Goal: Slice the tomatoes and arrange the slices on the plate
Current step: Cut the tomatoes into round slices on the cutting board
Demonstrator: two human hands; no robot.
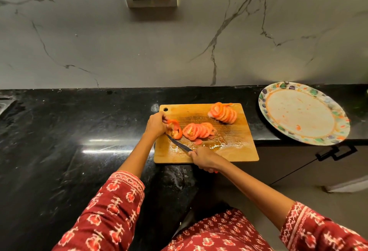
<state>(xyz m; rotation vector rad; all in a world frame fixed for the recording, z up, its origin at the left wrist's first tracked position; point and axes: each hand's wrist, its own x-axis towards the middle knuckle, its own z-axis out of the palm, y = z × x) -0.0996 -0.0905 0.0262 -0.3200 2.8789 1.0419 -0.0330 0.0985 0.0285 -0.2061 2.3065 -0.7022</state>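
Red patterned sleeves [111, 207] fill the bottom of the view, and both bare forearms reach forward to a wooden cutting board [235, 147] on the black tabletop [79, 123]. Her left hand [156, 124] is curled closed around the last piece of tomato [175, 130], pinning it at the board's left edge. Her right hand [204, 160] is wrapped tight around the handle of a dark knife [179, 144], whose blade runs up and left until its tip meets the base of that piece.

2 fanned groups of slices already lie on the board: 1 just right of the held piece [197, 130], another near the far right corner [224, 113]. The patterned plate [266, 103] sits well apart to the right, partly overhanging the tabletop edge, holding only smears of juice and no slices.

Slicing looks close to finished, with this end piece in hand. The next move likely calls for a careful draw through the small remnant with fingertips tucked back, since the wet board could let it slip. Plating has not begun.
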